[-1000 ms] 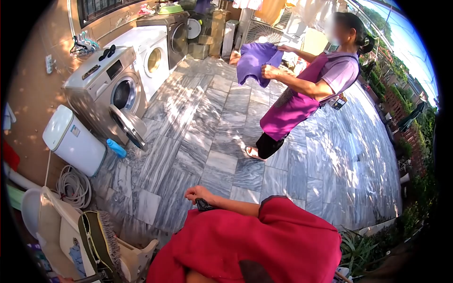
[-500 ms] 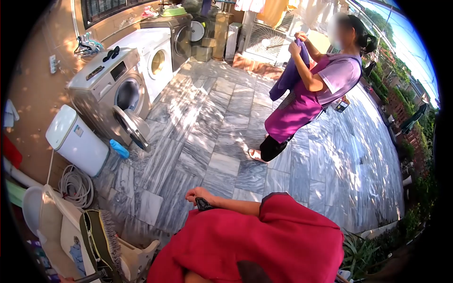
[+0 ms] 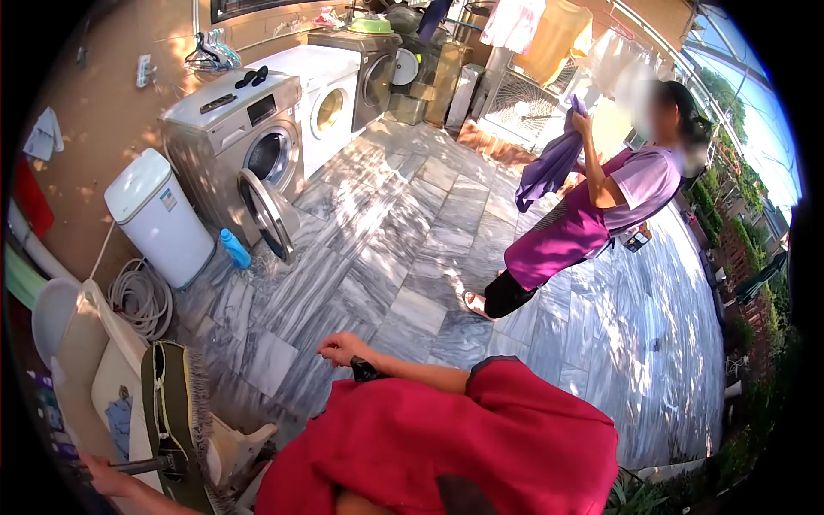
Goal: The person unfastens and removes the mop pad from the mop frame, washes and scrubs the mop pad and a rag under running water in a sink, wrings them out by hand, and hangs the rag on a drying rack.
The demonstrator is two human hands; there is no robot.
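Observation:
My right hand (image 3: 343, 348) is in front of my red top (image 3: 463, 421), its fingers curled and nothing visible in them; a black band is round the wrist. At the lower left edge, my left hand (image 3: 107, 479) is closed round a dark pole (image 3: 142, 466) beside a green flat mop-like piece with grey fringe (image 3: 172, 403). Across the patio a co-worker (image 3: 631, 193) in a purple apron holds up a bunched purple cloth (image 3: 549, 172), well apart from my hands.
A front-loading washer (image 3: 227, 129) stands with its round door (image 3: 266, 215) open. Near it are a white bin (image 3: 160, 219), a blue bottle (image 3: 234, 248) and a coiled hose (image 3: 142, 299). Clothes (image 3: 549, 43) hang at the back; plants line the right edge.
The view has shifted, so the washers sit lower and farther right. My left hand has come into view at the lower left. The co-worker's spread cloth is now gathered and raised.

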